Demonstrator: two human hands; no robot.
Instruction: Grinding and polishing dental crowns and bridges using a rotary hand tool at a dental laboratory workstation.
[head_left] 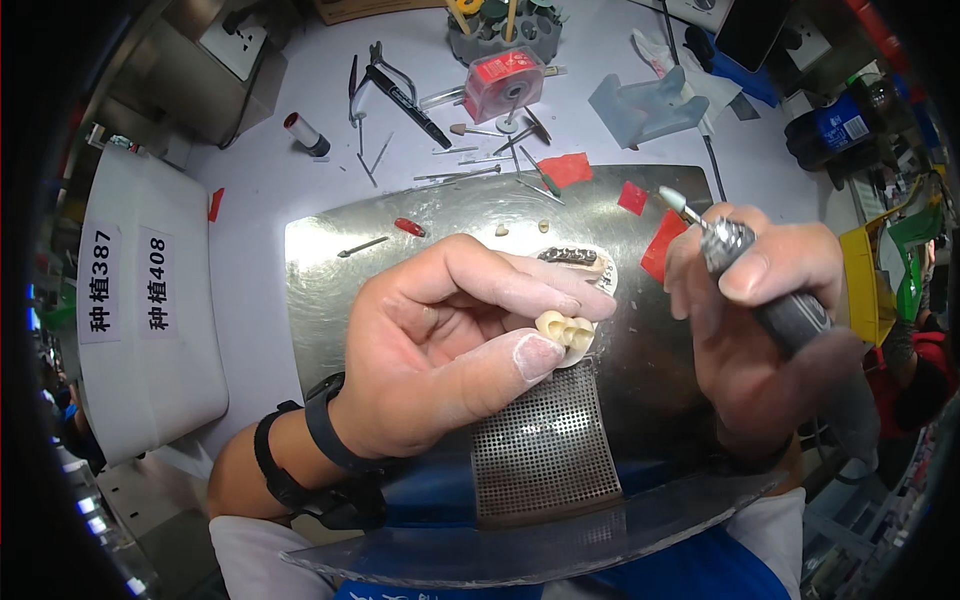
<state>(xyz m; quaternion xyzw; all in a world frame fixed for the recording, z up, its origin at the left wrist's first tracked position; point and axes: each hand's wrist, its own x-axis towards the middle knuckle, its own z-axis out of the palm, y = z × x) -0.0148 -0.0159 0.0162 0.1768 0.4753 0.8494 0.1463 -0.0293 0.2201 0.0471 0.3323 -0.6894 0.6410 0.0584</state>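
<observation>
Between the thumb and fingers of my left hand (445,340) is a small cream-coloured dental bridge (565,330), its hollow undersides showing. My right hand (775,310) grips a dark rotary handpiece (728,245) with a pale pointed grinding bit (676,202) at its tip. The bit points up and left, apart from the bridge. Beyond my left fingertips lies a dental model (605,270) with a dark metal framework (568,256) on it; my hand covers part of the model. Both hands are above a metal work plate (340,285) with a perforated grille (545,440).
Two tooth-coloured pieces, a red piece (409,227) and a loose bur (362,246) lie on the plate. Behind are scattered burs, a black marker (408,106), a red tape dispenser (503,85) and a grey stand (650,105). At left stands a white bin (150,380); a clear shield (530,545) crosses the front.
</observation>
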